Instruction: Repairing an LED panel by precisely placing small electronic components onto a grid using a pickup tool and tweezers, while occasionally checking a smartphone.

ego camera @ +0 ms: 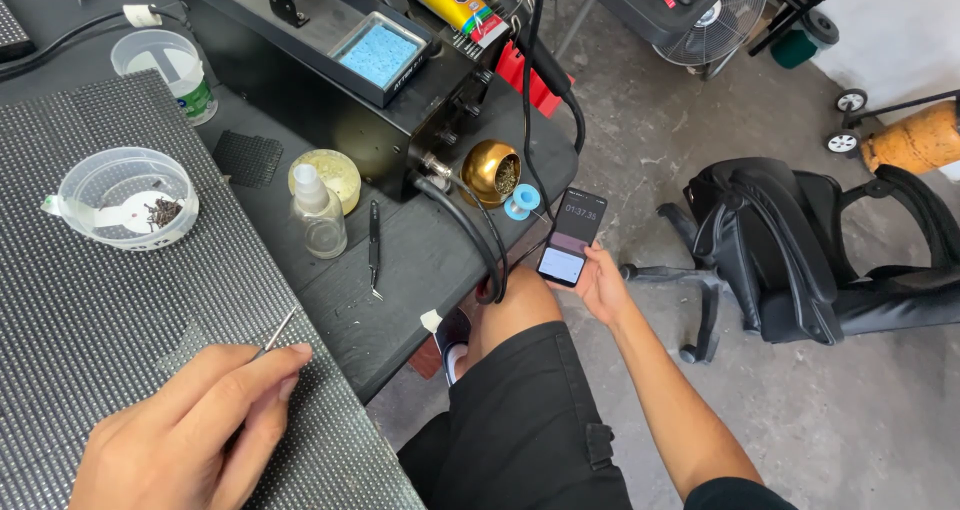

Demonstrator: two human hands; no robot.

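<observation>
My left hand (190,430) rests on a dark dotted LED panel (90,300) at the lower left, fingers pinched on a thin metal needle tool (279,331) whose tip pokes out up and right. Out past the table edge, over my knee, my right hand (600,285) holds a black smartphone (572,236) with its screen lit. A clear plastic cup (125,198) with small dark screws sits on the panel above my left hand.
A black soldering station (330,90) with a blue sponge (378,52), a brass tip-cleaner pot (490,172), a small clear bottle (318,212), a yellow paste jar (335,175) and tweezers (374,250) stand on the table. A black office chair (800,250) and a fan (715,15) stand on the concrete floor at right.
</observation>
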